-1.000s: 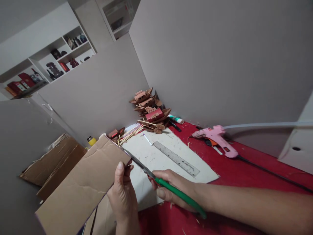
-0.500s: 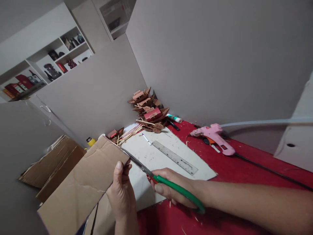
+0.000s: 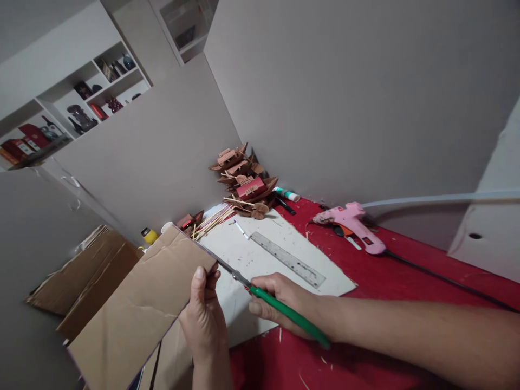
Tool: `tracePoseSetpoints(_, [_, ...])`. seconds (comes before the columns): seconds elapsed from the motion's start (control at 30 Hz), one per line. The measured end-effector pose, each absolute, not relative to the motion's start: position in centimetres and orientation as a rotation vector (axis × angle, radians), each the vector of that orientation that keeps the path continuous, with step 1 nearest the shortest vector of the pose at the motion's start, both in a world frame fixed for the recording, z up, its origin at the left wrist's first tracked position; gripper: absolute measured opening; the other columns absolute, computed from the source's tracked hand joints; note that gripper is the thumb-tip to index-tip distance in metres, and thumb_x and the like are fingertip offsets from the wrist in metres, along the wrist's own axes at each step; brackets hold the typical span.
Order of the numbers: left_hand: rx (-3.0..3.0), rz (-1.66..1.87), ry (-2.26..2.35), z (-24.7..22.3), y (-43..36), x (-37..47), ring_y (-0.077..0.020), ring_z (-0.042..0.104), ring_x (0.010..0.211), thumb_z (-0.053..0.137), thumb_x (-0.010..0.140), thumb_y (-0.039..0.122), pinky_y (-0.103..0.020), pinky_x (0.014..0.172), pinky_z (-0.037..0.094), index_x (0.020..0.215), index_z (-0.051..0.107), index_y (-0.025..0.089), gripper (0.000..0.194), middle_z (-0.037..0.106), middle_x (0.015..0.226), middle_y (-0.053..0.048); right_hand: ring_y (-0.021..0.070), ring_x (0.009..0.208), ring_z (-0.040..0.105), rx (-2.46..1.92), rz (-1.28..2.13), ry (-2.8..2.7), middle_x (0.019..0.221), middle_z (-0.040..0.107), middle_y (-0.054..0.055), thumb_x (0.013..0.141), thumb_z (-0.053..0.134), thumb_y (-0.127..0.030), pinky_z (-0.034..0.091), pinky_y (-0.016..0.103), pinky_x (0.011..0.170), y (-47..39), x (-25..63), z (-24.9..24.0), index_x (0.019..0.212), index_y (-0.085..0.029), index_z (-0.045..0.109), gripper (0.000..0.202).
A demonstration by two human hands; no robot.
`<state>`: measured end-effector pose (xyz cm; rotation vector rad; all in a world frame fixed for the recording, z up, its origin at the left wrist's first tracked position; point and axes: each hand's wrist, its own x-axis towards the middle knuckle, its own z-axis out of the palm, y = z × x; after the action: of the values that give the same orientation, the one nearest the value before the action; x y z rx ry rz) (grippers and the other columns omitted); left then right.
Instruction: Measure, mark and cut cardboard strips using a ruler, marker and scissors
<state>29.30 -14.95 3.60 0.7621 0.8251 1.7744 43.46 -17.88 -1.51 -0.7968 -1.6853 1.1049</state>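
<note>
My left hand point(image 3: 206, 317) pinches the right edge of a large sheet of brown cardboard point(image 3: 138, 303), thumb on top and fingers behind. The sheet is tilted up toward me above the table. In my right hand point(image 3: 286, 303) is a pair of green-handled scissors point(image 3: 290, 317), fingers wrapped round the grips. Their metal blades lie along the upper right edge of the cardboard, just beyond my left thumb. Part of the blades is hidden by the sheet. A clear ruler point(image 3: 286, 259) and a pen point(image 3: 241, 229) lie on the white board point(image 3: 260, 303) behind the scissors.
A pink glue gun point(image 3: 353, 225) with a black cord rests on the red tabletop point(image 3: 390, 276) at right. Several small wooden model boats point(image 3: 247, 184) are stacked in the corner, thin sticks point(image 3: 215, 221) beside them. Folded cardboard point(image 3: 87, 276) stands at left near a yellow bottle point(image 3: 149, 235).
The scissors' handles have closed together and the blades have come together at the cardboard's edge. The whole view has shifted slightly; my left hand keeps its hold.
</note>
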Motion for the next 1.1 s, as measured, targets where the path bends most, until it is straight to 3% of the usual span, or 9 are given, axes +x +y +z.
tracePoseSetpoints(0.13, [0.816,1.712,0.857,3.1,-15.3,29.6,-0.013,0.068,0.068,0.083,0.061,0.027,-0.022,0.069,0.056,0.071,0.074,0.014,0.019,0.073,0.075,-0.003,0.0096,0.055,0.032,-0.838,0.977,-1.694,0.059,0.038,-0.004,0.081,0.053,-0.071,0.028,0.022,0.048,-17.8,43.4,-1.8,0.068,-0.019,0.043,0.055])
tracePoseSetpoints(0.3, [0.934,1.615,0.925,2.2,-15.5,29.7,-0.017,0.069,0.073,0.083,0.06,0.029,-0.029,0.072,0.057,0.071,0.073,0.015,0.02,0.072,0.075,-0.003,0.009,0.046,0.039,-0.85,1.12,-1.294,0.056,0.04,-0.006,0.079,0.056,-0.07,0.032,0.021,0.04,-17.6,43.7,-1.4,0.076,-0.02,0.044,0.051])
tracePoseSetpoints(0.57, [1.168,1.291,1.057,0.9,-14.9,29.4,-0.0215,0.065,0.068,0.081,0.051,0.02,-0.032,0.066,0.052,0.051,0.065,0.015,0.017,0.065,0.057,-0.003,0.0124,0.049,0.054,-0.801,0.874,-0.904,0.064,0.057,-0.001,0.074,0.069,-0.058,0.045,0.024,0.043,-14.8,46.7,1.2,0.077,-0.02,0.051,0.042])
tracePoseSetpoints(0.7, [1.225,1.181,1.042,0.5,-14.9,29.4,-0.0205,0.064,0.068,0.079,0.05,0.017,-0.03,0.064,0.049,0.047,0.058,0.017,0.02,0.059,0.052,0.001,0.0118,0.051,0.053,-0.818,0.862,-0.983,0.064,0.058,-0.002,0.073,0.073,-0.046,0.044,0.023,0.043,-13.5,48.0,1.3,0.077,-0.019,0.054,0.033])
tracePoseSetpoints(0.83, [1.216,1.107,1.006,0.2,-14.2,29.1,-0.0144,0.058,0.058,0.08,0.057,0.02,-0.027,0.057,0.046,0.047,0.049,0.018,0.032,0.052,0.05,0.005,0.0105,0.046,0.049,-0.778,0.984,-1.02,0.059,0.053,-0.005,0.07,0.071,-0.038,0.044,0.023,0.041,-12.6,48.1,0.5,0.08,-0.02,0.054,0.027])
tracePoseSetpoints(1.0, [1.123,1.068,0.998,-0.3,-13.2,28.9,-0.0069,0.046,0.047,0.065,0.086,0.031,-0.022,0.05,0.043,0.061,0.051,0.016,0.032,0.047,0.053,0.008,0.0113,0.047,0.051,-0.812,1.058,-1.038,0.06,0.053,-0.005,0.067,0.065,-0.026,0.044,0.023,0.041,-12.0,47.5,-0.6,0.079,-0.02,0.053,0.018])
tracePoseSetpoints(1.1, [1.025,1.102,1.026,-0.7,-13.5,28.3,-0.0105,0.054,0.051,0.073,0.074,0.029,-0.028,0.054,0.049,0.066,0.055,0.015,0.024,0.055,0.059,0.004,0.0108,0.046,0.051,-0.861,1.058,-1.031,0.059,0.051,-0.005,0.067,0.061,-0.023,0.044,0.022,0.04,-11.9,47.6,-0.9,0.079,-0.019,0.051,0.016])
